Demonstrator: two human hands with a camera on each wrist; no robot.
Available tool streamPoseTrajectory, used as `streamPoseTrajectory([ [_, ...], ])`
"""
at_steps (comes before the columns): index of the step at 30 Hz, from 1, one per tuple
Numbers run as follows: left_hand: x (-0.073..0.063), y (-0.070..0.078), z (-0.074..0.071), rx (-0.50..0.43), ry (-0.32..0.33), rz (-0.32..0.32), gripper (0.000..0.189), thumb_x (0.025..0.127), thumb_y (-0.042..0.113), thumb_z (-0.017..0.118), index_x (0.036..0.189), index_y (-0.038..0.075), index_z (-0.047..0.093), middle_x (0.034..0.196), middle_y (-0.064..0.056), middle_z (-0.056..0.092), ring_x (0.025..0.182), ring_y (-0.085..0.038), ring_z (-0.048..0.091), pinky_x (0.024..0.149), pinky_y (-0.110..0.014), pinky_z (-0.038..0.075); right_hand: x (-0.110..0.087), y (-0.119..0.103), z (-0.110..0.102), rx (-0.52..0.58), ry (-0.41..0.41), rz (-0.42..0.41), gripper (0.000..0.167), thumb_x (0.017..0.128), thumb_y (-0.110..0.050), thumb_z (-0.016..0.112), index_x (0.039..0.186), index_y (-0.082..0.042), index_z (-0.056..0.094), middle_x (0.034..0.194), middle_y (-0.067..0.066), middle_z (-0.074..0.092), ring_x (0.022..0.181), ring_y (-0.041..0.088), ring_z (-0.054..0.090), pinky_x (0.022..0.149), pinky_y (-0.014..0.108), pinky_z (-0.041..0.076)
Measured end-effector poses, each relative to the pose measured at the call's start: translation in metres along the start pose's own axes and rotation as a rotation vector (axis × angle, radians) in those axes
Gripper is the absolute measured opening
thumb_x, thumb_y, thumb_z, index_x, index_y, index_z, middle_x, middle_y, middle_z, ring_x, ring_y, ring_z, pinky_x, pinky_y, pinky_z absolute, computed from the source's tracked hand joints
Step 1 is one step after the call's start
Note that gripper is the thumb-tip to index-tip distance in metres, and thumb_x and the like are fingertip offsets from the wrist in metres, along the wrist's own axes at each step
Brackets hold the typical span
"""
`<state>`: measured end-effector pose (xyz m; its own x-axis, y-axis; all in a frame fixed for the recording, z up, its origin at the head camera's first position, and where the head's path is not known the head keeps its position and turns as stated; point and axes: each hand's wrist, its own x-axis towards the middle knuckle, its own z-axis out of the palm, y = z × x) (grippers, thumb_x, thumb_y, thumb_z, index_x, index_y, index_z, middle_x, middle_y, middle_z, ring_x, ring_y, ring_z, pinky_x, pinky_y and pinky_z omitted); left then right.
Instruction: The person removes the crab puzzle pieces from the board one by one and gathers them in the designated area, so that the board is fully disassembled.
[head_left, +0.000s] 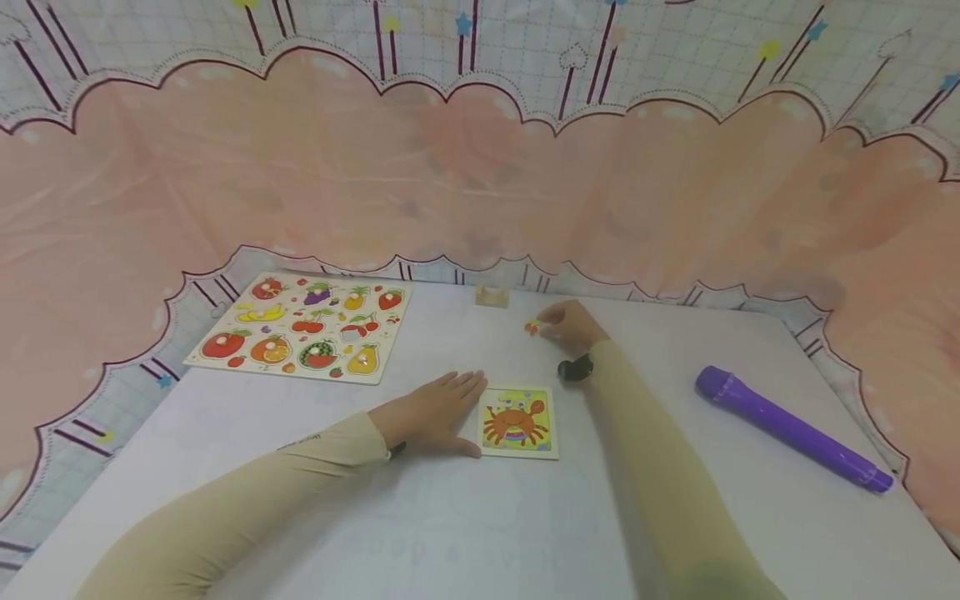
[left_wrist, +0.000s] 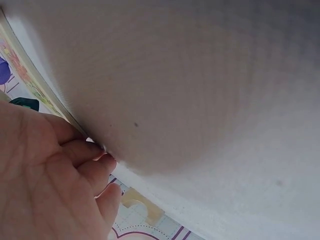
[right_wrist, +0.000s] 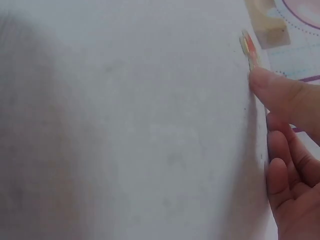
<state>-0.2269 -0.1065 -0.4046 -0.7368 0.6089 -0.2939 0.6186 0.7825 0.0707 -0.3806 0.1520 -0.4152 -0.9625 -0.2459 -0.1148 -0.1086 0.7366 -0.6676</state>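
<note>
A small square crab puzzle (head_left: 516,419) in a pale frame lies flat on the white table (head_left: 450,533). Along its left side rests my left hand (head_left: 433,414), fingers extended to the upper corner and thumb at the lower one. In the left wrist view, the fingertips (left_wrist: 107,162) are at the board's edge. Farther back, my right hand (head_left: 572,327) pinches the end of a small red and orange piece (head_left: 533,327), low over the tabletop. Seen from the right wrist, the thumb covers the near end of this piece (right_wrist: 250,46); the index fingertip is hidden behind it.
A fruit puzzle board (head_left: 337,312) lies at the back left. By the table's far edge stands a small pale wooden block (head_left: 491,297) with a notch. A purple cylindrical stick (head_left: 795,429) lies on the right. Patterned cloth (head_left: 480,183) hangs behind the table.
</note>
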Motion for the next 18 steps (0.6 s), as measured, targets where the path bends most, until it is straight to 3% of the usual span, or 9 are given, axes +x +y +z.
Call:
streamPoseTrajectory([
  [13,-0.0017,0.0025,-0.0033,-0.006,0.008,0.011,0.104,0.078,0.071,0.053,0.151,0.008,0.014,0.159,-0.008,0.013,0.147,-0.022,0.013,0.121,-0.039,0.013,0.0048,-0.0029,0.0001,0.033,0.045,0.075,0.031,0.086,-0.011,0.064,0.116,-0.008,0.063,0.123,0.012,0.062,0.119,0.029,0.054,0.106,0.043,0.04],
  [18,-0.0011,0.0021,-0.0021,-0.007,0.001,0.003,0.105,0.078,0.072,0.054,0.152,0.009,0.014,0.159,-0.007,0.012,0.148,-0.021,0.012,0.121,-0.038,0.013,0.0031,0.0027,-0.0028,0.042,0.042,0.05,0.036,0.088,-0.016,0.063,0.123,-0.01,0.059,0.125,0.012,0.06,0.119,0.028,0.053,0.107,0.043,0.039],
])
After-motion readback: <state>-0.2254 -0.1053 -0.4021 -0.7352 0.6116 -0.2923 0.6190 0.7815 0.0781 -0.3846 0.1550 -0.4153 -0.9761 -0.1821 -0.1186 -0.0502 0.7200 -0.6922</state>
